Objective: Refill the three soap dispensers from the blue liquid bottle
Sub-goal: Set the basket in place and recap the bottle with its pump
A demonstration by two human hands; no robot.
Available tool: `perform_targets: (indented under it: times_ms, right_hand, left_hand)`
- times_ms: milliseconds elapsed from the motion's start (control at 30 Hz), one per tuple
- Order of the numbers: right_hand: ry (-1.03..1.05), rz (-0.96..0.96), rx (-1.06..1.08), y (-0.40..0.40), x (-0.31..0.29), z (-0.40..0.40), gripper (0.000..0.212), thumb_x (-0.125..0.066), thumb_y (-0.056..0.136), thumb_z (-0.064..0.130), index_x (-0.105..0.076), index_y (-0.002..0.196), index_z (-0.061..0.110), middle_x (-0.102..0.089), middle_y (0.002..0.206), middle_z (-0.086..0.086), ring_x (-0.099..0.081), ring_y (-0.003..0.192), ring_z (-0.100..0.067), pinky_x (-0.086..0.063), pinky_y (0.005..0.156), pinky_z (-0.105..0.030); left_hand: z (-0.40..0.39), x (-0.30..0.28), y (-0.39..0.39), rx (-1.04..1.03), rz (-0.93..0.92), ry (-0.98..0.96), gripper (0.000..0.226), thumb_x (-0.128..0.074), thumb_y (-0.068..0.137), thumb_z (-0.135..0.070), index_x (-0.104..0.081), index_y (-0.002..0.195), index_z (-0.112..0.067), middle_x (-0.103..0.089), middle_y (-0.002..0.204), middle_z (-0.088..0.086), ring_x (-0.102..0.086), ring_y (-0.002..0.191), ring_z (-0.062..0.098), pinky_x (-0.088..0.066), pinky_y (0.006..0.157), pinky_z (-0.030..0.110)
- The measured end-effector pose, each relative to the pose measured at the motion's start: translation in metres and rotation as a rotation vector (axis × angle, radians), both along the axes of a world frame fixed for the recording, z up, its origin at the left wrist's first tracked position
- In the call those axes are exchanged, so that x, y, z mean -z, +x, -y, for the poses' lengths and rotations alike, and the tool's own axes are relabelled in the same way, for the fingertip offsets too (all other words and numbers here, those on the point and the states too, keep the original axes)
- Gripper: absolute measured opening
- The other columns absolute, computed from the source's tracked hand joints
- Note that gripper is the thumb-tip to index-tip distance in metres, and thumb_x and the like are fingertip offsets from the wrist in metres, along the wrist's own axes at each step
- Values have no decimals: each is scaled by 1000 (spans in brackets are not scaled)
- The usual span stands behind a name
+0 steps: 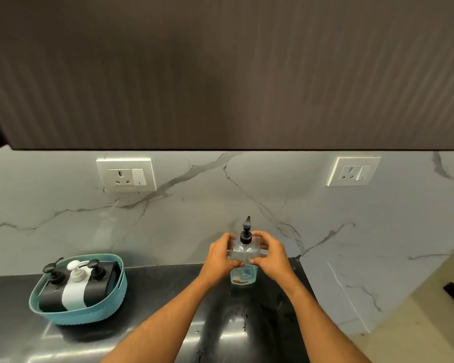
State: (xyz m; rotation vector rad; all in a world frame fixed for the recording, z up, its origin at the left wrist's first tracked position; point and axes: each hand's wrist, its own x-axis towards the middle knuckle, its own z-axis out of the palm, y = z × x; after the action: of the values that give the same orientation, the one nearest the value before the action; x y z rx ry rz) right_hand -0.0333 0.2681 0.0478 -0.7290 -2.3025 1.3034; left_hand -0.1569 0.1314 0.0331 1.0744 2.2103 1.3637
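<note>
A clear bottle (243, 273) with a black pump top and a little blue liquid at its bottom stands upright on the dark counter (168, 289) near the back wall. My left hand (220, 255) grips its left side and my right hand (270, 255) grips its right side, fingers curled round the shoulders. At the left, a teal basket (50, 314) holds three soap dispensers side by side: a black one (51, 289), a white one (75, 286) and another black one (100, 281), all with pumps on.
A marble backsplash carries two white wall sockets (126, 175) (353, 171). A dark wall cabinet (220, 74) hangs overhead. The counter ends at the right against a marble side panel (351, 284), with pale floor beyond.
</note>
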Motion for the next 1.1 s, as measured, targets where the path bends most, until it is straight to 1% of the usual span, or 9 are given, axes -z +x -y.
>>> perform_targets:
  times_ms: [200,300,533,633,700,800,900,967,1100]
  right_hand:
    - [-10,3,-5,-7,16,-10,68,-91,71,2,-61,124,32,-66,116,17,-61,109,1,-50,73,-4]
    - [-18,7,-3,-8,22,-12,68,-90,71,3,-61,125,31,-66,118,15,-60,108,3,-49,73,-3]
    - [-33,4,4,-14,24,-15,69,-88,73,0,-57,123,36,-65,119,17,-59,109,4,-49,73,-2]
    - [-31,-3,2,-16,24,-16,70,-87,73,0,-57,121,39,-64,118,19,-59,110,4,-49,74,-2]
    - [-31,-6,-1,-17,24,-17,69,-87,73,0,-57,122,39,-64,118,19,-59,111,4,-49,75,-3]
    - [-37,-10,-9,-19,24,-19,69,-87,73,-1,-58,124,35,-65,120,16,-59,113,1,-49,75,-3]
    - [-37,-27,-16,-19,25,-19,69,-86,73,-2,-59,124,35,-66,121,16,-60,113,2,-50,77,-4]
    - [-40,-37,-20,-18,24,-19,69,-86,73,-1,-59,124,37,-65,121,17,-60,113,3,-51,78,-5]
    - [-58,-50,-35,-16,24,-18,70,-86,74,-1,-57,123,41,-64,123,17,-60,115,-1,-53,80,-8]
  left_hand:
    - [-7,11,-6,11,2,-18,69,-93,72,-14,-56,129,-14,-67,123,1,-66,112,14,-59,95,29]
    - [-7,16,-7,10,1,-27,71,-93,73,-14,-55,133,-14,-66,125,1,-65,114,14,-56,94,23]
    - [-11,16,-9,-2,-15,-38,71,-92,74,-13,-54,134,-12,-65,126,2,-64,115,15,-55,96,24]
    - [-12,16,-10,-7,-11,-42,70,-91,75,-12,-53,134,-13,-63,124,-2,-62,114,11,-51,87,12]
    - [-13,16,-11,-14,-9,-40,69,-90,75,-11,-53,133,-13,-63,123,-2,-62,113,11,-49,83,8]
    - [-14,18,-13,-23,-11,-33,68,-90,75,-9,-53,133,-12,-64,124,-1,-63,114,13,-50,85,9]
    - [-15,19,-13,-26,-8,-18,70,-90,74,-10,-54,134,-12,-65,125,1,-63,115,14,-54,95,21]
    - [-14,20,-13,-27,-3,-10,70,-91,74,-10,-54,133,-12,-65,125,1,-63,115,15,-54,97,25]
    - [-14,20,-12,-28,4,-14,70,-91,74,-11,-54,133,-13,-65,125,0,-63,114,13,-51,92,17]
